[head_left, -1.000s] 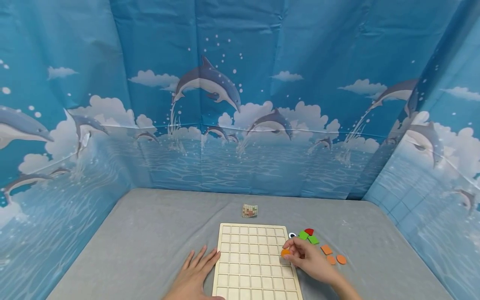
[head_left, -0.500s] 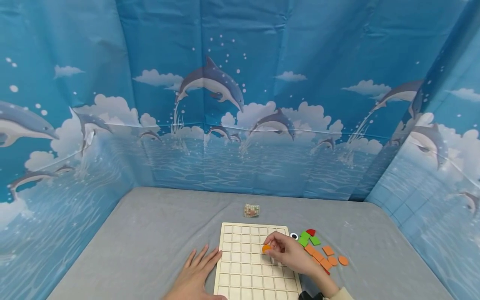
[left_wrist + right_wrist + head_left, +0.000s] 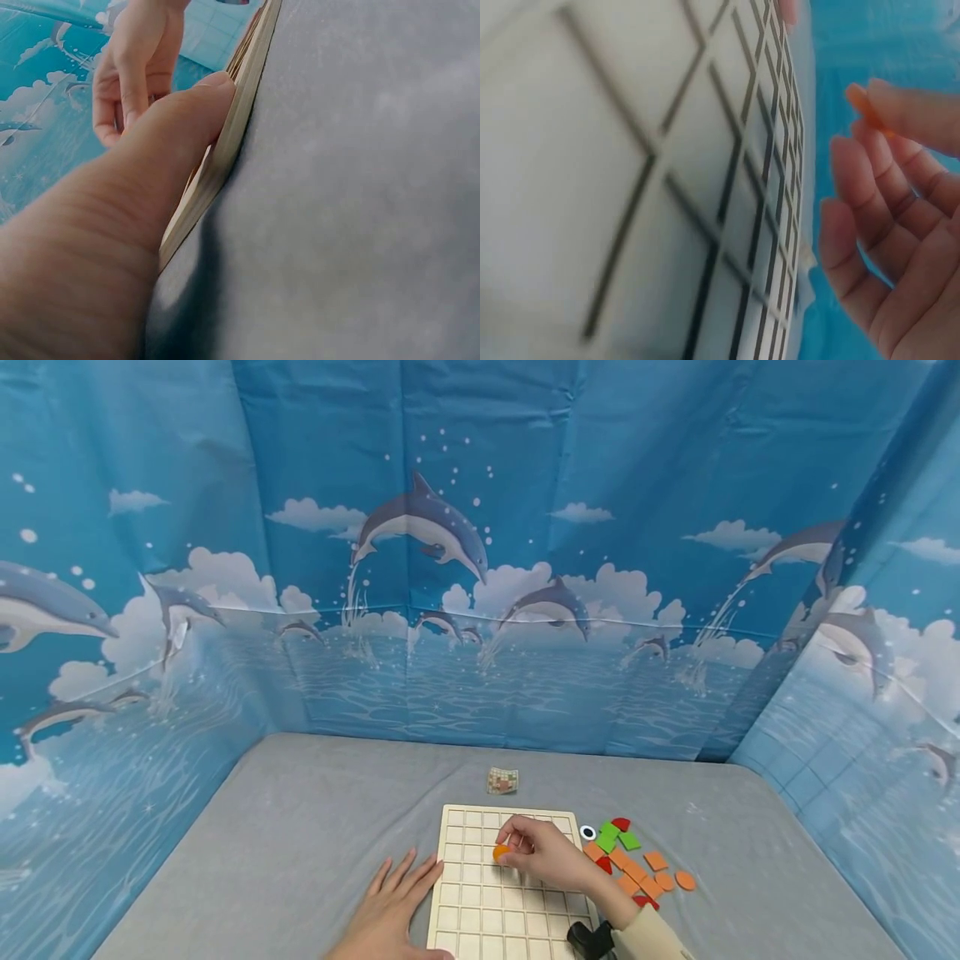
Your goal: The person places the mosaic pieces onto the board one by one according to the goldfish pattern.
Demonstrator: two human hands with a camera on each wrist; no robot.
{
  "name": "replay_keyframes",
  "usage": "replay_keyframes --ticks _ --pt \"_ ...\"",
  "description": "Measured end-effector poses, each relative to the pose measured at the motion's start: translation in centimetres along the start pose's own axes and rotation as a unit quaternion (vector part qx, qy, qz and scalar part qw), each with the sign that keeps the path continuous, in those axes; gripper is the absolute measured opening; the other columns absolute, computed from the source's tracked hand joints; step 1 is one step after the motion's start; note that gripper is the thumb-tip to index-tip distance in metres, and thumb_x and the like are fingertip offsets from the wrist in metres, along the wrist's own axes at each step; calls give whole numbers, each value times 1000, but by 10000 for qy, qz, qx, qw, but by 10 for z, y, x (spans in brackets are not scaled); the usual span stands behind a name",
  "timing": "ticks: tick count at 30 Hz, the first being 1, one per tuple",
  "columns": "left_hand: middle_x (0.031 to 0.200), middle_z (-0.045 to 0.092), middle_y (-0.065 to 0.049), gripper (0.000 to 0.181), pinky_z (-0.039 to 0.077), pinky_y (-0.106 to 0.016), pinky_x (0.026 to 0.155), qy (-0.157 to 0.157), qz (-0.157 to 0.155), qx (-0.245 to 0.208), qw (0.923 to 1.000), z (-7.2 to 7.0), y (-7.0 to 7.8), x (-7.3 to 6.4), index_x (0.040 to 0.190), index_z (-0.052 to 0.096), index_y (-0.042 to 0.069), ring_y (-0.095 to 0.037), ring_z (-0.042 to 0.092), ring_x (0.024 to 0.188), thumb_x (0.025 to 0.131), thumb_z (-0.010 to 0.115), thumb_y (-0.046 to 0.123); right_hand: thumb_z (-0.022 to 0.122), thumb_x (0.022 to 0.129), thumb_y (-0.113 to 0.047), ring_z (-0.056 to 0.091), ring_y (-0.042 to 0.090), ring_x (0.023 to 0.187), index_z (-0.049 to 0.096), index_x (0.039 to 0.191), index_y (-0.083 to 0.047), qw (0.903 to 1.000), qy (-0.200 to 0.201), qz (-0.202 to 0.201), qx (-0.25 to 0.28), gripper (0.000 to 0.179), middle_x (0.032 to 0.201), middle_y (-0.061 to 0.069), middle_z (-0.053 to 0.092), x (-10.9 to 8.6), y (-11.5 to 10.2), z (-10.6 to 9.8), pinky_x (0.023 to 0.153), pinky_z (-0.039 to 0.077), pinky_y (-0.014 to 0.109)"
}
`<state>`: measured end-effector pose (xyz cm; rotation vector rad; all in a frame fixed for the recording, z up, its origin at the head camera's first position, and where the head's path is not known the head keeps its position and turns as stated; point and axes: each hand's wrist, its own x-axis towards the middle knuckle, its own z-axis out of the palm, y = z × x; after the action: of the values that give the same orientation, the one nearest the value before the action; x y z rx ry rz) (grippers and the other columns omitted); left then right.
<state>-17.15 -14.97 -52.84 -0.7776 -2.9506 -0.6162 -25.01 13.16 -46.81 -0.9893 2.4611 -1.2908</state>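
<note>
Between thumb and fingertips, my right hand (image 3: 546, 853) pinches an orange round-looking tile (image 3: 501, 853) above the upper middle of a pale wooden grid board (image 3: 491, 920). In the right wrist view the tile (image 3: 866, 106) shows edge-on, apart from the board's surface (image 3: 705, 150). My left hand (image 3: 393, 906) lies with fingers spread on the grey cloth at the board's left side. Its thumb (image 3: 187, 112) touches the board's edge in the left wrist view. The right hand covers part of the board's upper squares.
Right of the board lie loose orange tiles (image 3: 636, 871), green tiles (image 3: 608, 837), red tiles (image 3: 621, 824) and a black-and-white eye tile (image 3: 588, 832). A small patterned card (image 3: 502, 781) lies beyond the board. A blue dolphin curtain (image 3: 480, 693) hangs behind the grey table (image 3: 322, 810).
My right hand has carried the orange tile leftward from the board's right edge to over its upper middle, uncovering more tiles on the right. The left hand stays in place.
</note>
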Motion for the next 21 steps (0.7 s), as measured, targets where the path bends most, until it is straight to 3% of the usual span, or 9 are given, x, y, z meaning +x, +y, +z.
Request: replay_keyframes --ticks 10,21 --pt "153 28 2 102 13 -57 108 -12 -30 28 10000 1 -2 0 151 29 19 -31 19 140 72 51 81 73 85 -14 56 16 56 64 92 -8 9996 -256 138 15 14 72 0 57 26 -9 11 53 47 25" --pt "152 31 1 99 19 -58 106 226 206 222 9993 1 -4 -1 150 31 18 -32 24 139 75 50 79 76 82 -16 53 8 58 66 85 -11 9988 -89 287 -387 11 69 -6 59 46 -14 23 53 45 24"
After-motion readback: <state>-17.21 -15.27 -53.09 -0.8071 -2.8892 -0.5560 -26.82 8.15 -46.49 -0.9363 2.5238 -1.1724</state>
